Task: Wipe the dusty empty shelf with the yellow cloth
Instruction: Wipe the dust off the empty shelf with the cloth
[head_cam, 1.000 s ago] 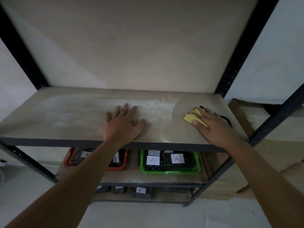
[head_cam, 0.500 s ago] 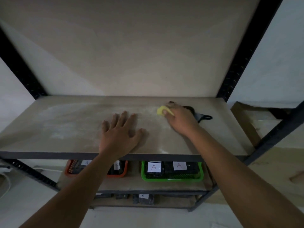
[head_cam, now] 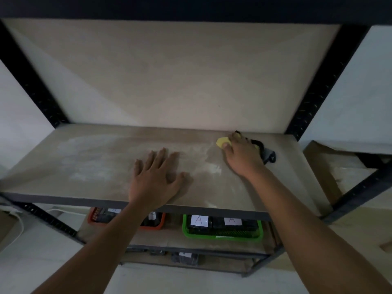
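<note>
The dusty shelf board [head_cam: 91,158] is pale wood with whitish dust smears on its left and middle parts. My right hand [head_cam: 244,155] presses the yellow cloth [head_cam: 222,142] flat against the board near the back right; only the cloth's front corner shows past my fingers. My left hand [head_cam: 158,177] lies flat on the board near its front edge, fingers spread, holding nothing. A small white dust patch [head_cam: 213,167] sits between the two hands.
A dark object with a loop [head_cam: 268,154] lies on the shelf just right of my right hand. Black metal uprights [head_cam: 314,96] frame the rack. On the lower shelf stand an orange tray [head_cam: 152,224] and a green tray [head_cam: 222,234] with labelled items.
My right hand has slid the yellow cloth from the shelf's right front toward the back. The left hand has stayed flat in place. The view has shifted upward slightly.
</note>
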